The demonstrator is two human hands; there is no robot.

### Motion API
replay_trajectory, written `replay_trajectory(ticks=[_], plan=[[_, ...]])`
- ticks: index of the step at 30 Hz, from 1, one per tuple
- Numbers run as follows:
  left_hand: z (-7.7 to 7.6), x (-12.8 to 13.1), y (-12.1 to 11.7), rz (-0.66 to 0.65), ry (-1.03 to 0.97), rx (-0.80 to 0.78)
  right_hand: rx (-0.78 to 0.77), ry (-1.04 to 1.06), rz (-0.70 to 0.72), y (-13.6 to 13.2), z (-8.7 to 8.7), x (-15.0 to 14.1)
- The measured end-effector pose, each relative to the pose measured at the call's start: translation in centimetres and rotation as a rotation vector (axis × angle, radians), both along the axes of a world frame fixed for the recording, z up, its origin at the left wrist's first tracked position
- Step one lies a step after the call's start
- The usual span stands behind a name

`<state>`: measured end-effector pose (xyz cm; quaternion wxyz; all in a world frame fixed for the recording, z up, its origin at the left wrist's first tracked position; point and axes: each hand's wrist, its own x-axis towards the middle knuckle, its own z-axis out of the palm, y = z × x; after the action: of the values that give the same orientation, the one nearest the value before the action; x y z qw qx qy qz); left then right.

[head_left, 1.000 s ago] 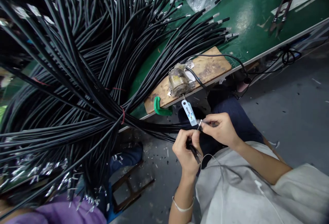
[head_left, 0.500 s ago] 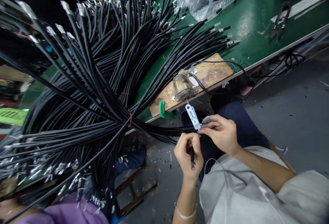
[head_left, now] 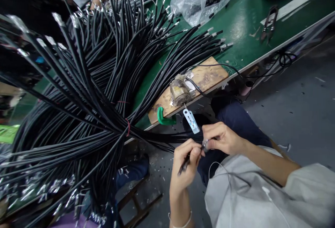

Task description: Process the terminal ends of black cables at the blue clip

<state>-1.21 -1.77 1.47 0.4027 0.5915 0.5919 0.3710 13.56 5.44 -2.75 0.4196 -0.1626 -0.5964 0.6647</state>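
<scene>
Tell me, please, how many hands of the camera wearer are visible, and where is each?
2. The left hand grips a dark cable, lower in the picture than the light-blue clip. The right hand is just beside it, holding a shiny part. Neither hand is hidden.

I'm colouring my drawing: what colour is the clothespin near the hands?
Pale blue; the clothespin shows best in the head view.

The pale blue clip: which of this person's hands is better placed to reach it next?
Probably the right hand: its fingers are nearer the lower end of the pale blue clip. The left hand is lower in the picture, around a dark cable. The right is busy too, pinching something silvery.
</scene>
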Motion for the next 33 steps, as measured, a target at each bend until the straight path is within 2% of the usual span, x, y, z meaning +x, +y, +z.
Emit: replay_trajectory(ticks=[1, 3, 5, 8, 12, 14, 17, 21, 27, 30, 33], plan=[[0.1, -0.2, 0.1, -0.048, -0.023, 0.056, -0.17, 0.082, 0.122, -0.2, -0.2, -0.1], [0.0, -0.3, 0.2, -0.048, -0.046, 0.197, -0.514, 0.196, 0.301, -0.4, -0.5, -0.5], [-0.5, 0.0, 0.3, 0.014, -0.025, 0.292, -0.718, 0.185, 0.377, -0.2, -0.7, -0.8], [-1.1, 0.8, 0.3, 0.104, 0.017, 0.358, -0.725, 0.053, 0.312, 1.3, -0.6, -0.9], [-1.3, 1.6, 0.4, 0.188, -0.015, 0.425, -0.672, 0.006, -0.013, 4.3, 0.5, -1.1], [-1.3, 1.7, 0.5, 0.2, -0.068, 0.476, -0.606, 0.018, -0.086, 5.1, 1.5, -1.6], [-1.5, 1.6, 0.8, 0.235, -0.122, 0.534, -0.597, 0.088, 0.015, 5.0, 2.6, -2.8], [-1.7, 1.3, 1.2, 0.252, -0.13, 0.539, -0.789, 0.292, 0.12, 4.1, 2.5, -4.0], [-1.4, 1.6, 1.6, 0.307, 0.017, 0.437, -0.865, 0.413, 0.229, 3.5, 1.2, -4.2], [-1.5, 1.8, 1.6, 0.323, -0.039, 0.418, -0.906, 0.419, 0.245, 3.3, 0.2, -3.9], [-2.0, 1.5, 1.4, 0.293, -0.179, 0.429, -0.934, 0.38, 0.151, 3.2, -1.2, -3.0]])
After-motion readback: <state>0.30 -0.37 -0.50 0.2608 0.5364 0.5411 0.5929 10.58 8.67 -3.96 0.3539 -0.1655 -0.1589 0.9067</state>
